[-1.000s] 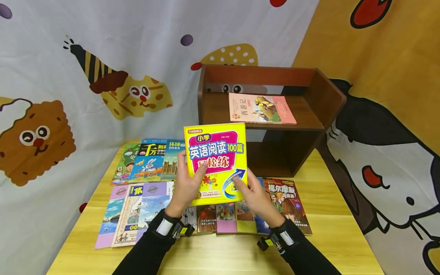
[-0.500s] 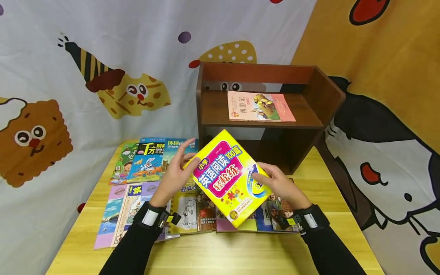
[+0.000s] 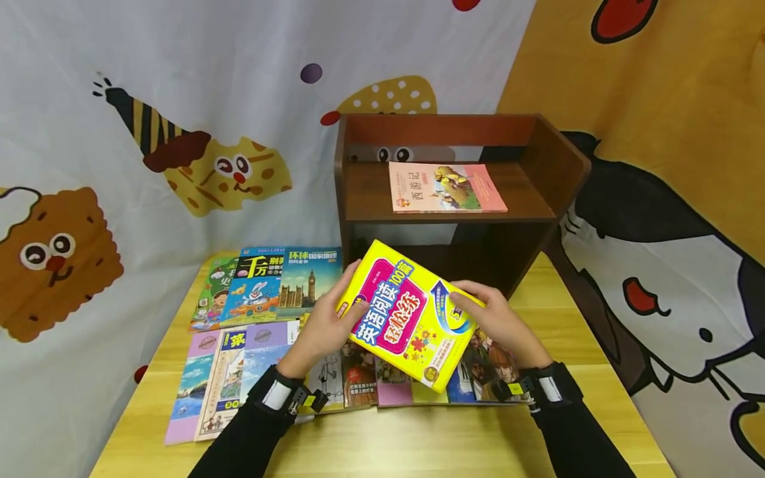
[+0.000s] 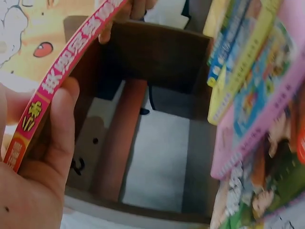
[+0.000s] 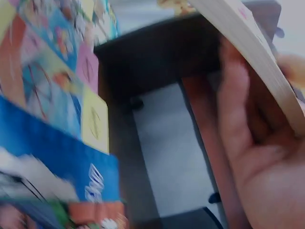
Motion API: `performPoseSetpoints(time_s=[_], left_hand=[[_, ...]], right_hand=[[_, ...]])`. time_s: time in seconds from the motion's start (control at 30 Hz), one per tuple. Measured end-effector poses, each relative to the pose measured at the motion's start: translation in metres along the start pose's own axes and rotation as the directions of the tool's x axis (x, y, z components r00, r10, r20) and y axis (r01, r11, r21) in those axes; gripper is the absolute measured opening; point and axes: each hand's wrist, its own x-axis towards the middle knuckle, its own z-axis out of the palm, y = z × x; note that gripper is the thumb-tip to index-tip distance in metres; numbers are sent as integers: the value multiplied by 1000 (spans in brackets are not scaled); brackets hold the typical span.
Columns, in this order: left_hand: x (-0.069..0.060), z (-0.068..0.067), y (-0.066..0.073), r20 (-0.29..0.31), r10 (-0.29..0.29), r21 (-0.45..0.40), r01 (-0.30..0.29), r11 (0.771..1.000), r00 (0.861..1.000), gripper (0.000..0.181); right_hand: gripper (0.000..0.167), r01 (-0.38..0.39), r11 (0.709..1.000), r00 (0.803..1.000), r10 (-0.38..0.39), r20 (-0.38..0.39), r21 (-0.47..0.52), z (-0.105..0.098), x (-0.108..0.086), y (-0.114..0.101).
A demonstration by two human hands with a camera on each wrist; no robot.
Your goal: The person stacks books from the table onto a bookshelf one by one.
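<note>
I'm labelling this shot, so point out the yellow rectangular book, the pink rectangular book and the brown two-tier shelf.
Yellow rectangular book point(image 3: 412, 315): head view, middle of front cover.
Pink rectangular book point(image 3: 447, 188): head view, middle of front cover.
Brown two-tier shelf point(image 3: 369, 196): head view, bare part of upper board.

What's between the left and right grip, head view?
The yellow book, cover up and turned askew; the left grip holds one side, the right grip the other. Shows in the head view.
</note>
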Motion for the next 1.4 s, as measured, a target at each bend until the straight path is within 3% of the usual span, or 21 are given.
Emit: performPoseSetpoints(time_s=[0.1,0.2,0.3,0.37,0.43,0.53,0.67,0.8,0.93,1.0,1.13,1.27,1.4], left_hand=[[-3,5,5,-60,36,-9,-37,999,998,71],[-2,12,9,-127,103,-56,-111,992,987,72],[0,23,9,-200,130,-90,-151,984,971,72],[0,32,5,-229,93,-84,-114,990,969,73],[-1,39,-2,-231,24,-49,-37,998,973,73],[2,46,-20,-174,-61,27,67,997,983,77],[17,48,-43,-101,-76,121,88,989,992,80],[36,52,-61,-99,-117,192,135,972,988,72],[48,62,-80,-81,-243,211,255,944,967,66],[53,65,-88,-51,-303,174,307,936,952,65],[62,65,-97,23,-399,62,397,916,917,64],[65,60,-100,89,-449,60,445,893,889,69],[64,60,-99,149,-451,69,446,892,880,72]], right_hand=[[56,61,988,985,-37,-170,142,11,-11,1],[70,122,965,964,-59,-261,232,27,-24,2],[70,108,956,969,-40,-245,273,42,-37,6],[67,64,958,975,0,-222,280,46,-43,12],[64,12,964,978,43,-203,266,45,-46,18],[62,-38,974,974,87,-211,224,33,-45,24],[59,-67,980,971,107,-214,185,11,-37,28],[58,-124,980,963,157,-221,154,-7,-24,38],[55,-231,968,934,250,-254,100,-18,-14,53],[53,-269,960,923,280,-263,80,-22,-11,62],[54,-293,955,921,296,-252,49,-28,-6,77],[63,-325,944,923,330,-197,59,-36,-1,88],[75,-365,924,917,378,-130,114,-47,-1,95]])
